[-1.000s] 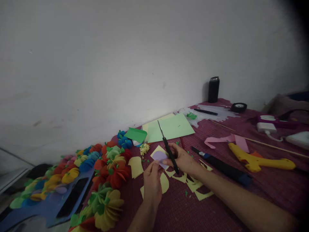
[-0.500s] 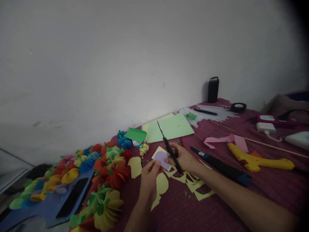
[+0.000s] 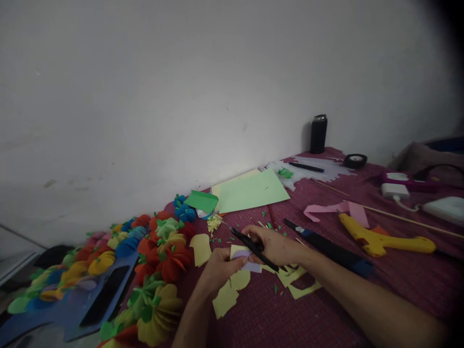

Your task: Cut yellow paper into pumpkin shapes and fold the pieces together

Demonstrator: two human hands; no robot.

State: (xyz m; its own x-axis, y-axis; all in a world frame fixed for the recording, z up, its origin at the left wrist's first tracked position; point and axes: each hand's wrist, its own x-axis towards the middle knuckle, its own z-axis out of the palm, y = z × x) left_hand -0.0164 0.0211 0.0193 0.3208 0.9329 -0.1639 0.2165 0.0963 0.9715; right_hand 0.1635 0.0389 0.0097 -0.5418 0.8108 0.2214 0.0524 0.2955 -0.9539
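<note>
My left hand pinches a lilac paper piece laid against pale yellow paper. Black-handled scissors are in my right hand, slanting across just above the papers, blades pointing up and left. My right fingertips are close to the papers' edge; whether they touch is hard to see. Beneath my hands lie cut yellow shapes and yellow offcuts. Another yellow cut-out rests left of the papers.
Colourful paper pumpkins crowd the left side. Light green sheets lie against the wall. On the right are a utility knife, a yellow glue gun, a pink strip and a thin stick. A black can stands behind.
The scissors have tipped down from upright to a flatter slant over the papers. The papers have turned and come lower, both hands moving with them.
</note>
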